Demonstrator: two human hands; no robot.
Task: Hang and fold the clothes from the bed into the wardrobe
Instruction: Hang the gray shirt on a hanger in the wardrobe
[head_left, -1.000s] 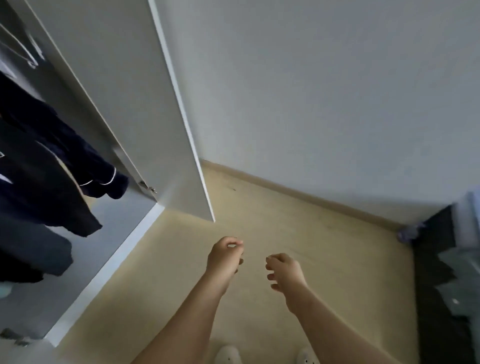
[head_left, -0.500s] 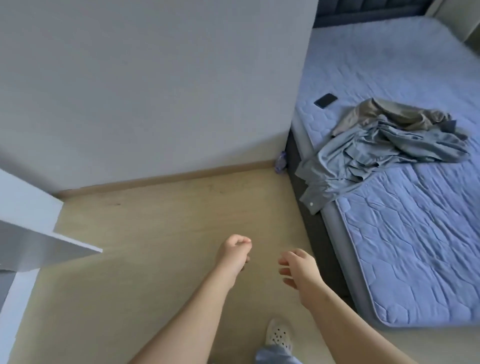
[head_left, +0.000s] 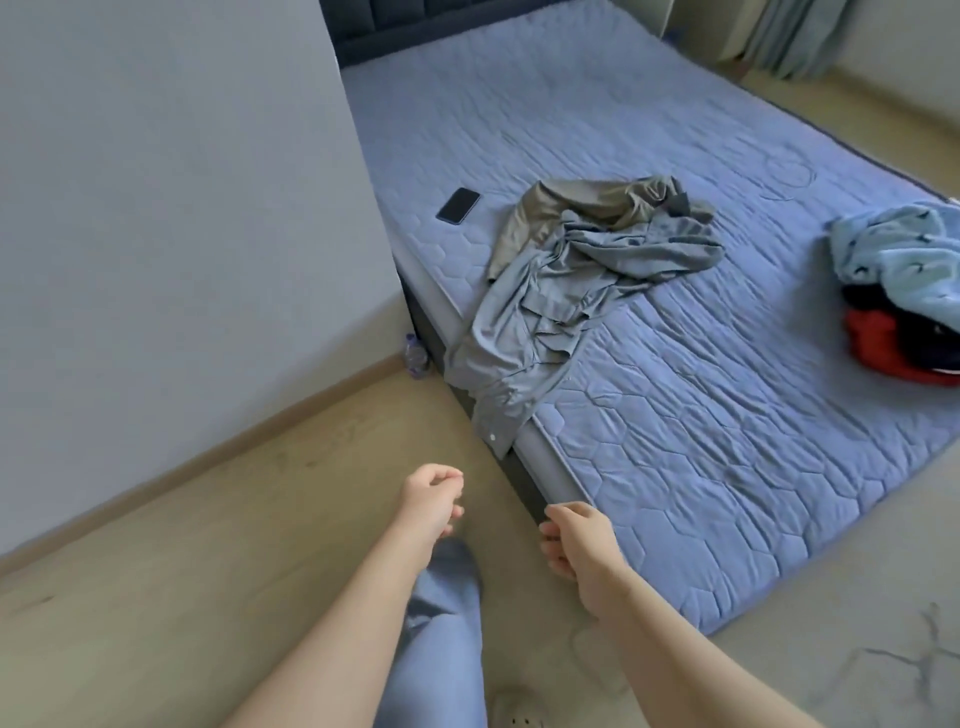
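Left hand (head_left: 428, 499) and right hand (head_left: 582, 540) hang loosely curled, holding nothing, above the wooden floor (head_left: 208, 571) beside the quilted bed (head_left: 727, 415)

Soft, even daylight with cool bluish cast; room moderately bright. Brightest zone upper right by curtain (head_left: 795, 36); wall (head_left: 156, 208) at left greyer, flat. Shadows faint, diffuse: dim patch on floor (head_left: 208, 571) near bottom centre, dark band under bed (head_left: 675, 415) edge, shallow shading in folds of grey shirt (head_left: 545, 312). Phone (head_left: 458, 206) screen shows only dull sheen. Wide-angle bend: wall corner leans, bed edges fan outward. Slight overall softness; corners smeared, lower-right floor marks blurred.
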